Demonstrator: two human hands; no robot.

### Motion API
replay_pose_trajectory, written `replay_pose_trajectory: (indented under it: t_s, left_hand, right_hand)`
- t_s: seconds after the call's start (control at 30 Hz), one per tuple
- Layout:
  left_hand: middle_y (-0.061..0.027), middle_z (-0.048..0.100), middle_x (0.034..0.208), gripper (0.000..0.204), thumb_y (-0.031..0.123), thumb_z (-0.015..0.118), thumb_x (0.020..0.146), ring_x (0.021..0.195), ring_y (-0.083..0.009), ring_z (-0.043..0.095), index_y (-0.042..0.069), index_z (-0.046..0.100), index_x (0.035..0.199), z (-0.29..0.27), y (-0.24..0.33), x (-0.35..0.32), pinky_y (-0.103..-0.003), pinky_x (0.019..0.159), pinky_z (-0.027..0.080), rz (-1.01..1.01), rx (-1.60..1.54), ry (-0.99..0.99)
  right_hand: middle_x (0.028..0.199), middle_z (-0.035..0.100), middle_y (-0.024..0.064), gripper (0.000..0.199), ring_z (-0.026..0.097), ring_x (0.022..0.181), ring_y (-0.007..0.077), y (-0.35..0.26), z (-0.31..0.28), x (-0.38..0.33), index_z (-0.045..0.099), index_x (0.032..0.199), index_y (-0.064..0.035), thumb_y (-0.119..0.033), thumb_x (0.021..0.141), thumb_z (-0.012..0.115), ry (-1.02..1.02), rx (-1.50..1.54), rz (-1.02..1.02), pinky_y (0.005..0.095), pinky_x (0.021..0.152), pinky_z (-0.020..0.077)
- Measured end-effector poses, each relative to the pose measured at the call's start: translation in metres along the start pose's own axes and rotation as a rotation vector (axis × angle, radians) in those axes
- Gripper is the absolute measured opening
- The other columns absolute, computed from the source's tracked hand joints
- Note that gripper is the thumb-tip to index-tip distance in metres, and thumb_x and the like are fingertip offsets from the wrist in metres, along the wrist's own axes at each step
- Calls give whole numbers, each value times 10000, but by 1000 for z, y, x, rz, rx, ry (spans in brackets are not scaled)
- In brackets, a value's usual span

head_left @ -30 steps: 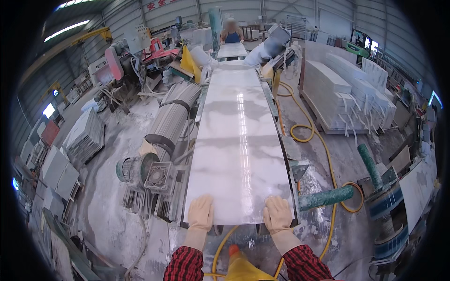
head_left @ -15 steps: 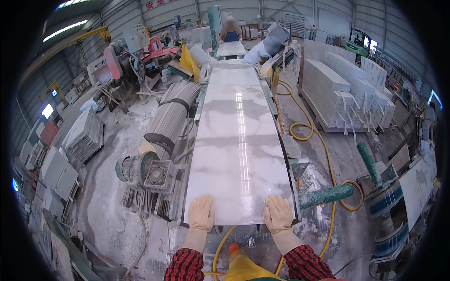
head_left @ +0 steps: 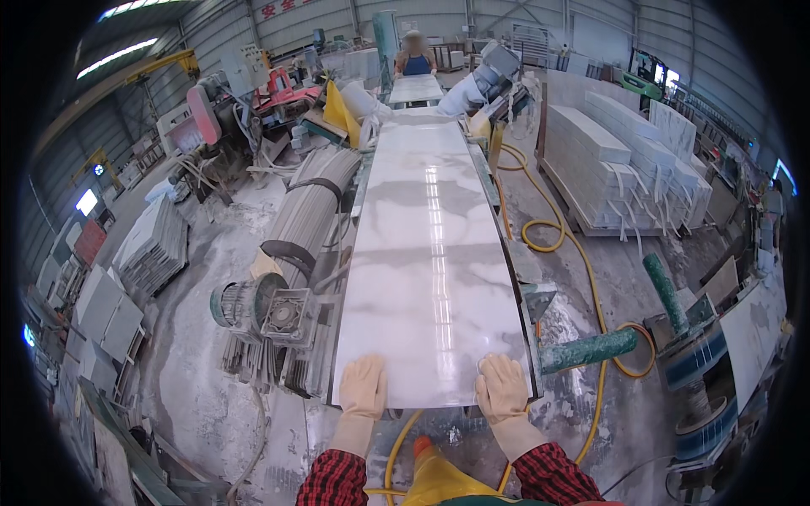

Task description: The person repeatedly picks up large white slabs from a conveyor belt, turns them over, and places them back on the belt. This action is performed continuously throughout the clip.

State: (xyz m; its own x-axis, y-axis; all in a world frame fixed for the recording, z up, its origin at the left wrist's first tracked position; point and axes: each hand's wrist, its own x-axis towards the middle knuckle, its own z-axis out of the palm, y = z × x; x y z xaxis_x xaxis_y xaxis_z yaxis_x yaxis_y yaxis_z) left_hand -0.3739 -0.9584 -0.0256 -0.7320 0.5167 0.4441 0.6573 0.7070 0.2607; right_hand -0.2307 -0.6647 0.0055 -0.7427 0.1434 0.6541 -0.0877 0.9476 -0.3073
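Note:
A long, polished white marble slab [head_left: 405, 312] with grey veining lies lengthwise in front of me on a narrow machine bed. On its near left corner rests my left hand [head_left: 363, 388], in a cream glove, palm down with the fingers flat and pointing away from me. My right hand [head_left: 502, 386], gloved the same way, lies on the near right corner, fingers forward. Both palms touch the slab's top close to its near edge; the undersides of the hands are hidden. Red-and-black checked sleeves show above the glove cuffs.
Left of the bed are a motor [head_left: 240, 304] and a strapped bundle of strips [head_left: 310, 202]. At right, a green roller [head_left: 588, 351] juts out beside a yellow hose [head_left: 582, 253]. Stacked stone blocks [head_left: 599, 169] stand beyond. Another person [head_left: 414, 61] is at the far end.
Almost nothing differs. Both hands stay on the slab's near corners, with only a very slight shift of the left glove and my view.

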Motion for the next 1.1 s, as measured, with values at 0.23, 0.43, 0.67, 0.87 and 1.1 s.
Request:
replay_pose_trajectory:
  t_s: [0.23, 0.43, 0.67, 0.87, 1.1]
  left_hand:
    - [-168, 721, 1352, 335, 234, 641, 1026, 1279, -378, 633, 84, 692, 1321, 1, 0, -5, -543, 1149, 442, -17, -12, -20]
    - [-157, 714, 1399, 353, 247, 634, 1032, 1337, -368, 620, 101, 691, 1348, 2, 1, -10, -544, 1184, 427, -38, -4, -19]
    - [-165, 715, 1392, 367, 244, 638, 1029, 1336, -368, 623, 89, 689, 1358, 6, -3, -16, -543, 1179, 430, -11, 5, 2]
    - [-175, 719, 1379, 367, 243, 646, 1028, 1318, -373, 632, 79, 690, 1353, 2, -1, -18, -539, 1165, 439, -11, -19, 3]
    - [-175, 723, 1391, 357, 252, 649, 1040, 1326, -378, 638, 94, 700, 1356, -1, 2, -22, -548, 1180, 436, -26, -12, 9]
  right_hand:
    - [1000, 600, 101, 167, 578, 921, 321, 0, -1, -4, 644, 1024, -83, -193, 900, 640, -12, -7, 3, 462, 827, 445]
    - [1013, 614, 109, 173, 573, 918, 323, -3, -3, -7, 642, 1025, -62, -169, 889, 635, -29, -7, 9, 456, 830, 441]
    - [1019, 625, 118, 178, 575, 919, 328, -9, -11, -6, 648, 1038, -51, -143, 886, 635, -35, -1, 9, 459, 832, 442]
    - [1018, 626, 120, 179, 582, 927, 326, -9, -12, -10, 649, 1041, -48, -142, 890, 635, -37, -8, 5, 457, 834, 447]
    - [1007, 588, 106, 192, 569, 936, 332, -7, -9, -16, 639, 1041, -81, -208, 898, 636, -51, -2, 27, 471, 852, 443]
